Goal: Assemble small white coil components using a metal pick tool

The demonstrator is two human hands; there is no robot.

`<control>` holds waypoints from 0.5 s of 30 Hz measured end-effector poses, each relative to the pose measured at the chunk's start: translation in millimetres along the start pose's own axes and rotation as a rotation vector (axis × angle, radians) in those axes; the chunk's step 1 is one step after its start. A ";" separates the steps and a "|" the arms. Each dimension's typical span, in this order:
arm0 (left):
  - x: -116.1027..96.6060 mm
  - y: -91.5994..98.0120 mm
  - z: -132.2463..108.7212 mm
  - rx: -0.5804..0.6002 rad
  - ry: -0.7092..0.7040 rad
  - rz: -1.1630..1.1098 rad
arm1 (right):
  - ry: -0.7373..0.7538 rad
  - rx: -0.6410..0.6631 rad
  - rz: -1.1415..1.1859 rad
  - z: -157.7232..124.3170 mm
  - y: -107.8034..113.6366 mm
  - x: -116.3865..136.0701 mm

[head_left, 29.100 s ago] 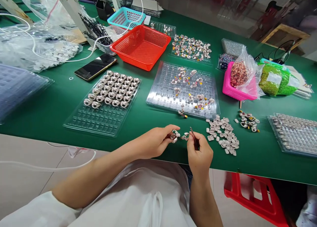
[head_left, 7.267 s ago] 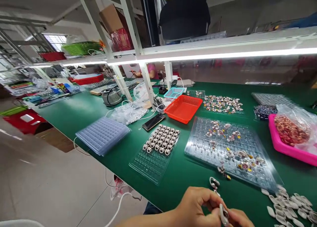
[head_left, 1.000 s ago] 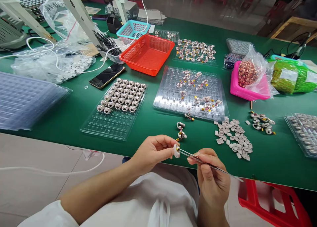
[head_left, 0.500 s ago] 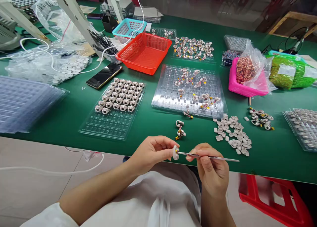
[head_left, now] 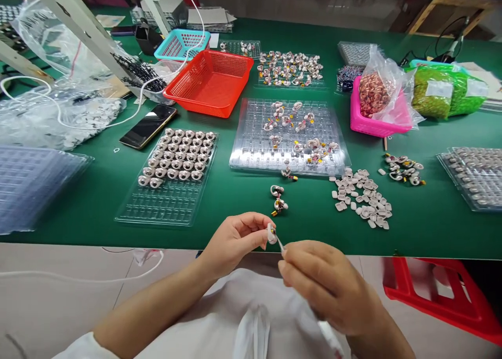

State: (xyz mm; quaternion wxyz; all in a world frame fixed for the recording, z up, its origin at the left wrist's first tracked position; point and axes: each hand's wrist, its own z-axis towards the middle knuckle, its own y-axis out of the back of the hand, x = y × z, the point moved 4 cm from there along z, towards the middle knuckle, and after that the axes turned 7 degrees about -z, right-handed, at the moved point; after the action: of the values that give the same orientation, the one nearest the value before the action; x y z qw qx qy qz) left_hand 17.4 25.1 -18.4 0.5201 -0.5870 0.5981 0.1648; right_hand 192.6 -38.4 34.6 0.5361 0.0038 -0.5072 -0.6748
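Just over the table's front edge, my left hand (head_left: 239,241) pinches a small beige earbud piece (head_left: 271,234) with a dark and yellow inside, between thumb and fingers. My right hand (head_left: 329,283) is closed around slim metal tweezers (head_left: 280,243); their tip reaches the earbud's open side, and most of their length is hidden by the hand. Beyond the hands lie two wired earbud pieces (head_left: 278,204), close together. To the right spreads a loose pile of small beige covers (head_left: 363,196).
A clear tray (head_left: 157,207) holds rows of beige shells at left, beside a phone (head_left: 148,126). Another clear tray (head_left: 245,139) carries scattered earbud parts. Behind stand a red basket (head_left: 209,108) and a pink basket (head_left: 376,126). A red stool (head_left: 408,286) stands at lower right.
My right hand has turned over, back upward, and the tweezers now slant down to the right from the earbud. The view has shifted slightly; my left hand keeps its pinch.
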 end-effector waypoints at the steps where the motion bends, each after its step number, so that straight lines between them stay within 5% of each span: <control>1: -0.9 -1.3 0.0 -0.003 -0.013 0.019 | 0.046 0.043 -0.064 2.1 -1.4 3.9; 7: -0.9 -8.0 3.8 -0.048 -0.045 0.164 | 0.063 0.045 -0.249 2.1 -15.3 3.3; 11: 5.0 -14.1 10.1 -0.038 -0.028 0.223 | 0.074 -0.213 -0.144 -14.9 -19.9 -3.1; 15: 6.1 -17.7 14.3 -0.033 -0.020 0.292 | -0.202 -0.400 0.162 -46.6 -6.0 -19.5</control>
State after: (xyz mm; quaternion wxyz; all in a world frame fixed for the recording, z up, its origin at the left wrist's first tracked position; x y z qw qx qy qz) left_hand 40.3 28.9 -21.8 0.4867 -0.5005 0.6691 0.2547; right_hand 222.2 -56.5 -2.7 0.5253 -0.2105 -0.4130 -0.7136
